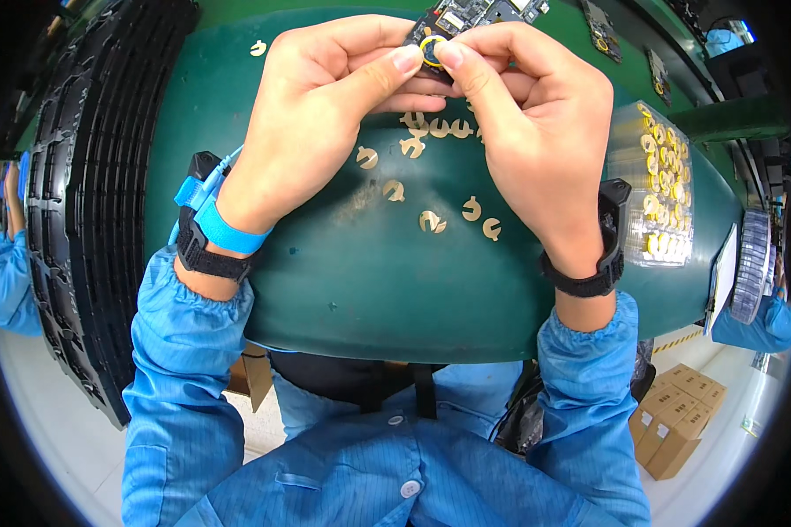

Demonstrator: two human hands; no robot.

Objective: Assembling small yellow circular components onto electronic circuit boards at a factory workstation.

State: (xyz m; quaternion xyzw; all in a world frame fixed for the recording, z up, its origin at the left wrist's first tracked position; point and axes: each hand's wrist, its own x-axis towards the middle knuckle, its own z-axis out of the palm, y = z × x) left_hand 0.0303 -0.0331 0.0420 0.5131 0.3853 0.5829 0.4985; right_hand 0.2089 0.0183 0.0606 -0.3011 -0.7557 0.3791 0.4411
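Note:
Both hands meet at the far middle of the green work mat, around a dark circuit board (476,12). My left hand (316,110) grips the board's near end, its thumb beside a round part with a yellow ring (431,50). From the other side my right hand (536,114) closes on the same end, thumb tip pressed at the ring's right edge. The fingers behind the board are partly hidden. Below the hands, several small cream notched discs (439,129) lie scattered on the mat; a lone cream piece (257,48) lies farther left.
Stacked black trays (105,176) stand along the left. At right is a clear plastic tray (664,189) of yellow-ringed round parts. Two more boards (601,31) lie at the far right. Cardboard boxes (677,417) sit on the floor. Other people's blue sleeves (10,285) show at both sides.

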